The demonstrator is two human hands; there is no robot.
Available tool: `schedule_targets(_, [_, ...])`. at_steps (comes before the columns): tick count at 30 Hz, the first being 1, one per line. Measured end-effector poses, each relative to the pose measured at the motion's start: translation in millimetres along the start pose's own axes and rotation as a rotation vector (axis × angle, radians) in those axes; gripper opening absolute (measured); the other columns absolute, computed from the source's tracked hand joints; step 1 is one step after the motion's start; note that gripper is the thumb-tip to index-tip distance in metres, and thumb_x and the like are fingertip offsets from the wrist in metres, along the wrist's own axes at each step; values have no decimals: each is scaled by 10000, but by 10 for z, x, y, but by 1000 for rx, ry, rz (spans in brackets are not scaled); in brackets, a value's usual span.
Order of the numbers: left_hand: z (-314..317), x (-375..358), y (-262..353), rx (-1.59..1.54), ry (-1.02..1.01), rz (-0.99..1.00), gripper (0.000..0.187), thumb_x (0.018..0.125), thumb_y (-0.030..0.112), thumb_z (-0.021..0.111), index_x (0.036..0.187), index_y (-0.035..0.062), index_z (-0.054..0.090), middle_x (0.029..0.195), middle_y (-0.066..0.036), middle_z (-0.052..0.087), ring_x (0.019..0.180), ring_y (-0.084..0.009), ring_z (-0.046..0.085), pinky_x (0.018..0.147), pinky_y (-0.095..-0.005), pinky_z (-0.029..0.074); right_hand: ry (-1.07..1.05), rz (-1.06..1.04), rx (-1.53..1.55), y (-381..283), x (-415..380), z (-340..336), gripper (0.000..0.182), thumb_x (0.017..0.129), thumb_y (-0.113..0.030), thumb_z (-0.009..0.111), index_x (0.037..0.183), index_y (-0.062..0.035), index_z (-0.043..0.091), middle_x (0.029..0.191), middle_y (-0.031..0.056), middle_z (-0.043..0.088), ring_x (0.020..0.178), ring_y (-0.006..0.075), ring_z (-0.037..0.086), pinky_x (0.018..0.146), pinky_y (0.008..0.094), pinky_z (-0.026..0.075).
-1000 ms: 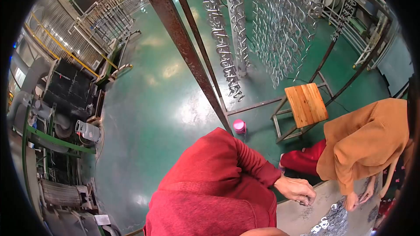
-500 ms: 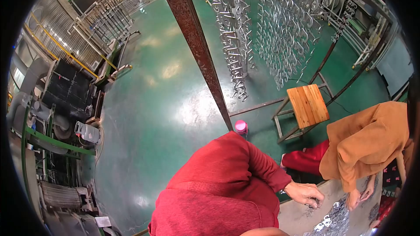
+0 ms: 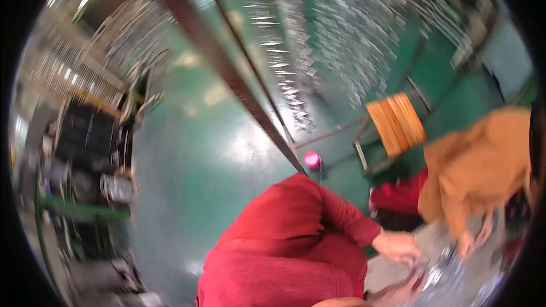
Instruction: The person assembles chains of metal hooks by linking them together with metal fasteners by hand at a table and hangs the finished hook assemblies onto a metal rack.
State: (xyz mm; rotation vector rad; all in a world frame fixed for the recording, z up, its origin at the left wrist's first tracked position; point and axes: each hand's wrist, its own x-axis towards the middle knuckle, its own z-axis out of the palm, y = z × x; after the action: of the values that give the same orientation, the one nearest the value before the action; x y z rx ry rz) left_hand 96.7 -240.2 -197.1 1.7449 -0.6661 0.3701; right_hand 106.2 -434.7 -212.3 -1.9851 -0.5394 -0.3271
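My left hand [image 3: 397, 247], at the end of a dark red sleeve [image 3: 347, 216], is over the grey work table [image 3: 378, 270] with its fingers bent together. Just below it, my right hand [image 3: 401, 291] reaches in from the bottom edge, its fingertips close to those of my left. Both hands look closed, but blur hides what, if anything, is between the fingers. Close to their right lies a pile of small shiny metal pieces [image 3: 446, 267], too smeared to make out singly.
Across the table a co-worker in an orange-brown top [image 3: 483, 159] has both hands at the pile. A wooden stool [image 3: 396, 124] and a pink-lidded container [image 3: 312, 160] stand on the green floor. Rows of metal parts [image 3: 355, 34] hang behind a rusty frame post [image 3: 227, 74].
My right hand has come into view beside my left. The whole view has shifted and blurred, and the left fingers have drawn in towards the right hand.
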Motion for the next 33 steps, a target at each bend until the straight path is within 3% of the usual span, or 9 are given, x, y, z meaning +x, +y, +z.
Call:
schedule_targets(3, [-32,-92,-58,168,-45,-19,127,826,188,532,889,94,590,824,-103,572,811,-293,541,711,-412,431,-54,-91,-474,-360,-46,12,311,919,-166,457,1099,44,599,1175,237,537,1018,286,569,888,358,455])
schedule_targets(4, [-53,-140,-107,195,-17,-36,136,791,155,560,903,100,613,860,-102,591,839,-277,547,750,-407,439,221,517,-28,-519,30,207,246,849,-83,571,1044,60,618,1025,190,629,906,244,616,821,317,485])
schedule_targets(5, [-88,-156,-76,168,-10,-184,119,795,105,569,899,95,627,903,-94,604,850,-260,571,763,-386,454,382,621,204,-532,38,322,207,780,-6,660,982,40,649,935,133,657,837,194,626,770,291,503])
schedule_targets(8, [-26,-170,-253,-2,-67,-235,90,792,53,613,881,65,610,831,-95,623,818,-288,589,769,-370,440,389,490,506,-436,-47,413,232,762,82,660,990,39,650,848,101,656,688,117,612,608,214,494])
schedule_targets(15, [47,-432,-536,-142,-243,-446,122,785,12,621,905,27,613,881,-98,641,854,-238,608,811,-324,437,545,681,527,-360,-303,595,194,740,109,658,917,31,664,805,62,644,647,75,593,553,182,461])
schedule_targets(19, [75,-207,-587,-527,187,-717,170,817,6,583,983,-15,617,972,-112,651,878,-167,596,831,-320,461,566,619,585,-416,-302,568,172,700,154,645,830,42,650,746,77,622,613,97,572,525,190,426])
schedule_targets(22, [170,29,-1289,-340,-114,-819,140,834,38,576,957,-12,621,937,-145,649,842,-206,621,765,-314,478,519,584,513,-398,-359,560,189,677,158,654,823,38,650,737,85,621,631,112,570,542,209,426])
schedule_targets(26, [893,425,-2329,55,-392,-131,151,810,117,591,902,1,621,865,-198,597,751,-350,592,664,-391,470,531,649,489,-435,-387,624,201,665,140,673,831,27,657,744,88,630,652,134,586,596,237,454])
schedule_targets(33, [1507,608,-2948,566,-790,184,177,820,115,492,904,-20,569,920,-222,554,871,-374,570,768,-434,476,431,555,476,-418,-343,590,201,720,198,583,888,95,617,822,166,604,664,181,597,594,251,511])
